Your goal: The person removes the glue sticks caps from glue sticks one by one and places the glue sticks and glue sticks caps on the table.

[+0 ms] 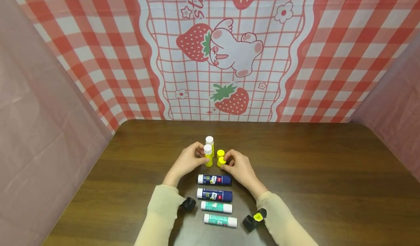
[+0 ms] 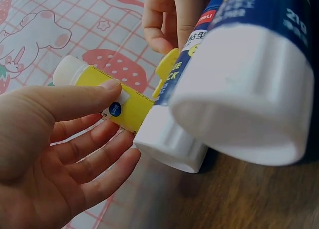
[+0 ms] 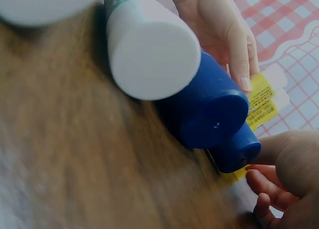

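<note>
My left hand [image 1: 187,161] pinches a yellow glue stick [image 1: 209,162] between thumb and fingers; it stands upright, white end up. Right behind it is a second yellow glue stick [image 1: 209,140], also white end up. Two short yellow caps [image 1: 221,153] stand one behind the other just to the right. The thumb and fingertips of my right hand [image 1: 242,169] hold the front cap. In the left wrist view, my left thumb lies along the label of the yellow stick [image 2: 135,109]. Blue glue sticks hide most of the yellow caps in the right wrist view.
Two dark blue glue sticks [image 1: 214,180] with white ends lie crosswise on the brown table [image 1: 131,187], nearer me than the yellow ones. Closer still lie two green-and-white glue sticks [image 1: 216,207], between my forearms. A strawberry-print cloth [image 1: 229,92] hangs behind the table.
</note>
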`<move>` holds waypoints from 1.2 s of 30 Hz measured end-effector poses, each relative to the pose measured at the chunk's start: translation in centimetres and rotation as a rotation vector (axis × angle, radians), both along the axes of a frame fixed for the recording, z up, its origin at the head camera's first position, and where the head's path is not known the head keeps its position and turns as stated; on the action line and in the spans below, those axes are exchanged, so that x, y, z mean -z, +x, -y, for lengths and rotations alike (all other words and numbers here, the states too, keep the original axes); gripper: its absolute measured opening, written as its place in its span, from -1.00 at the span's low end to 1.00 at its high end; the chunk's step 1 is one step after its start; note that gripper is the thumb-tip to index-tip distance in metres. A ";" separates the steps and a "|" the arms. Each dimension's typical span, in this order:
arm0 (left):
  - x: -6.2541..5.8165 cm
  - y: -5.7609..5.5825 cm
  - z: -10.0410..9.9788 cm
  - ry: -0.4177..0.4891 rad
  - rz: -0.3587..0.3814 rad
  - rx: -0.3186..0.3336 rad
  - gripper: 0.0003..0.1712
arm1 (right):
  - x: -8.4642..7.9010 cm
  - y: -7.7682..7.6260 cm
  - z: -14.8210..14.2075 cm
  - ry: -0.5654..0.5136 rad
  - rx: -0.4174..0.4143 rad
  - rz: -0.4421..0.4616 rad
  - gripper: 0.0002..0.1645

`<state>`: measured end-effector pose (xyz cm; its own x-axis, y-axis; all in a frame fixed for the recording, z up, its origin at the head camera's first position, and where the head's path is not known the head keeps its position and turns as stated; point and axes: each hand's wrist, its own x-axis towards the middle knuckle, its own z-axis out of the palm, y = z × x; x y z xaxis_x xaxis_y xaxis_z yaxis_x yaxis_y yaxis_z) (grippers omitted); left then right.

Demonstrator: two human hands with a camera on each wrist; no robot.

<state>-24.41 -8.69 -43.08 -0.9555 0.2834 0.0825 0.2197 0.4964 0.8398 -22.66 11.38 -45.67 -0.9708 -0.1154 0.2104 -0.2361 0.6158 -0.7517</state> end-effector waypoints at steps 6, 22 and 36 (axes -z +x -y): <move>0.1 -0.1 0.1 -0.015 0.018 -0.008 -0.69 | 0.2 -0.1 0.0 0.002 0.017 -0.021 -0.72; -0.6 0.3 0.0 -0.225 0.032 0.059 -0.74 | 0.2 0.1 -0.2 0.016 0.025 -0.038 -0.73; -1.6 1.2 0.1 -0.365 0.176 0.312 -0.70 | -0.9 -0.1 -2.8 -0.013 -0.442 0.201 -0.70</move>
